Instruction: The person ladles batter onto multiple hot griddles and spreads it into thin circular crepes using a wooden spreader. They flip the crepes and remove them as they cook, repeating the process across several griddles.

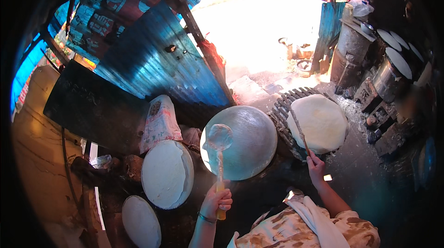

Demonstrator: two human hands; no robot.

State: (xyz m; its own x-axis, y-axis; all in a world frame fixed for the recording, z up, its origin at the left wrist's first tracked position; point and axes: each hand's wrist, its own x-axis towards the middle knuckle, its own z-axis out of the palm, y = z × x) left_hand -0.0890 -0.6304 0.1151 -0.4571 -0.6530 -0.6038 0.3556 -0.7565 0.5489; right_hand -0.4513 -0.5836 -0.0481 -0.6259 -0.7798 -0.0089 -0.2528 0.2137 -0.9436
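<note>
My left hand (218, 199) grips the yellow handle of a ladle (220, 137). The ladle's round, pale-coated head hangs over a grey round metal griddle (249, 144); whether it touches cannot be told. In my right hand (316, 168) is a thin stick-like tool (298, 126), perhaps a long spatula. It lies across the left part of a large pale flatbread (322, 126). Under that flatbread is a grate of dark bars (282, 123). Left of the griddle sits a pale round stack, apparently flatbreads (164, 175). Another pale round (141, 222) lies nearer me.
A printed sack (161, 119) stands behind the stack, beside a dark panel (93, 106). Blue corrugated sheeting (163, 54) rises behind the griddle. Blackened bricks (373, 119) and a metal pot (385, 78) stand at right, with pale discs (399, 62) around it. Several buckets (303, 67) stand in bright light beyond.
</note>
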